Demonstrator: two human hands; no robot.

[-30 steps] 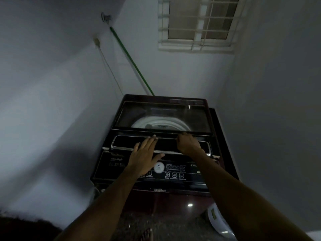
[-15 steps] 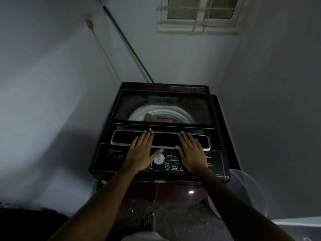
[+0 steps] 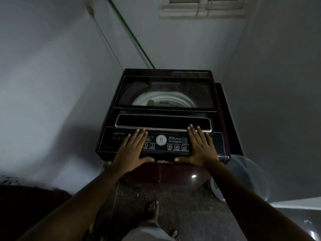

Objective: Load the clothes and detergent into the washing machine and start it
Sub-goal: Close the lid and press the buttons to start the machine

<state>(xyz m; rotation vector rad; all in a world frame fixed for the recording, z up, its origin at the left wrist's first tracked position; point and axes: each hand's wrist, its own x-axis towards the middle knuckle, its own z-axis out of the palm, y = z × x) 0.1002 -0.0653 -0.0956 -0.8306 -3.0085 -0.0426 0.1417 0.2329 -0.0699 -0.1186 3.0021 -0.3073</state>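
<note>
— Two items for the record: change first, then blind spots. Movement to log?

— Yes. Found the left hand [image 3: 132,150] and the right hand [image 3: 201,146] lying flat on the control panel [image 3: 112,141], lower centre of frame, fingers straight, gripping nothing. Half a second back, recorded both higher up, on the front strip of the lid [image 3: 165,91]. A full second back, recorded the right one curled at that strip. Judged as lid pressed shut, loading likely over.

— Location of the washing machine [image 3: 166,73]?

— Centre of frame, set in the corner below the window [image 3: 201,7], with a green hose [image 3: 135,37] climbing toward upper left. Logged lid down and level.

— Meaning for the task?

— Remaining, by judgement: program choice and start. Spotted the Start/Pause button [image 3: 152,145] just right of the left fingers, untouched.

— Blind spots?

— Several. Cannot confirm clothes: only a pale drum ring [image 3: 173,100] and one brownish patch seen through dark glass. No detergent sighted anywhere. Lost the panel area left of button 2 under the left hand. Cannot read the small print in this dim light, nor make out any lit display. Noted a pale basin [image 3: 248,180] at lower right, partly cut off by the right forearm.
</note>
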